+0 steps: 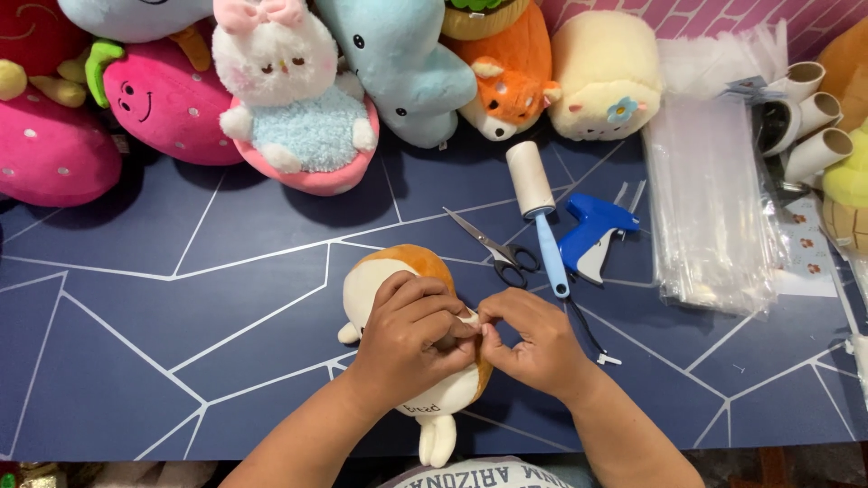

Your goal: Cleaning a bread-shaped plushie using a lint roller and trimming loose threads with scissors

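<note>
Nearest the camera, on the dark blue line-patterned table (181, 298), an orange-and-cream plush animal (398, 271) lies with its long axis running near to far. Left hand (411, 330) clamps its body from above; right hand (529, 343) pinches a small pale tab at its right flank. Beyond lie steel scissors (493, 248), a white lint roller (538, 203) and a row of plush toys (298, 99).

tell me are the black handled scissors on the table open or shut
Open: the black-handled metal scissors lie flat on the dark blue table with their two blades spread slightly apart at the tips, beside the blue-handled lint roller.
</note>
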